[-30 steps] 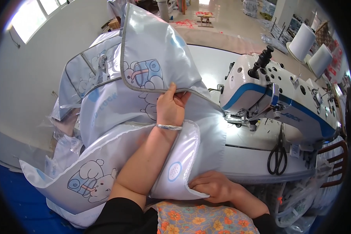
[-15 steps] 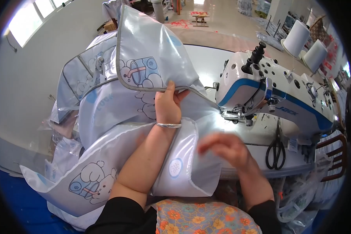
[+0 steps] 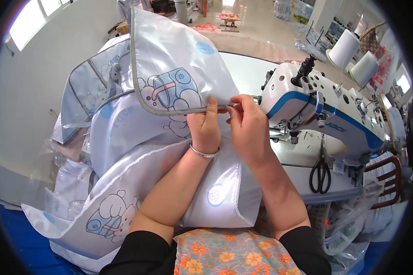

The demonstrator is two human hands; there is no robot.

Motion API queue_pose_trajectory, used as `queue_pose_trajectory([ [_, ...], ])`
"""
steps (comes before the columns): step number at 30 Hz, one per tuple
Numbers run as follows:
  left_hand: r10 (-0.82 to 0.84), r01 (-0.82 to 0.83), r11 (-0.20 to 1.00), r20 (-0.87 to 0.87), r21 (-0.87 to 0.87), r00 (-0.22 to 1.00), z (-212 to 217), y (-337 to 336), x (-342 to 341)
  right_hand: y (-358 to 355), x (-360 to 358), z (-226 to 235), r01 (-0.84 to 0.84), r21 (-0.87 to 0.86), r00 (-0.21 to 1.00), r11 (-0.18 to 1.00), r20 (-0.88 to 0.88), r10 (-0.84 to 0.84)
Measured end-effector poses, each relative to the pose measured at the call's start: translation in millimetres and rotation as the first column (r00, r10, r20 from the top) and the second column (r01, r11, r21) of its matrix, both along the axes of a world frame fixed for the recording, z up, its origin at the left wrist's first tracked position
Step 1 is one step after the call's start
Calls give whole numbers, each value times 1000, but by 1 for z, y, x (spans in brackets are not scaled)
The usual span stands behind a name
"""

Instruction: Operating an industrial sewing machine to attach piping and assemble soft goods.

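glossy white printed sheeting (image 3: 124, 201) lies draped nearest the body, running up from the lap to the raised panel (image 3: 179, 68) with grey piped edging. left hand (image 3: 205, 128) and right hand (image 3: 248, 126) sit side by side, both pinched shut on the panel's lower piped edge (image 3: 183, 110), whose long axis runs left to right, with the right hand at its outer corner and nearer the machine. beyond, just right of that corner, stands the white-and-blue sewing machine (image 3: 326, 114), with black scissors (image 3: 320, 172) on its table.
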State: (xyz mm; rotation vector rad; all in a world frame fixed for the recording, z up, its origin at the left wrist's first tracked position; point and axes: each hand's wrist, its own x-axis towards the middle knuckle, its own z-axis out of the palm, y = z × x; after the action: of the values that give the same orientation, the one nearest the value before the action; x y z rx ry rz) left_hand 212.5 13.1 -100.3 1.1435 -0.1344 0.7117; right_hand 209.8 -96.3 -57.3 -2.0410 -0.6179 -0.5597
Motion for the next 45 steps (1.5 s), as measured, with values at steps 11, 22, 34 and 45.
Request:
queue_pose_trajectory([
  [11,-117,117,992,-2,-40,993,-5,2,-1,-8,-1,0,-22,-68,999,997,25,24],
  [22,-111,108,988,-20,-113,994,0,-4,1,-179,-87,-38,343,-252,926,905,-68,-371],
  [34,-210,150,934,-160,-325,964,2,-2,1,-272,-109,-52,529,-348,718,774,-302,-627],
  [45,-434,332,842,-167,-425,886,-1,6,6,-128,-94,3,120,-474,974,872,-115,-196],
])
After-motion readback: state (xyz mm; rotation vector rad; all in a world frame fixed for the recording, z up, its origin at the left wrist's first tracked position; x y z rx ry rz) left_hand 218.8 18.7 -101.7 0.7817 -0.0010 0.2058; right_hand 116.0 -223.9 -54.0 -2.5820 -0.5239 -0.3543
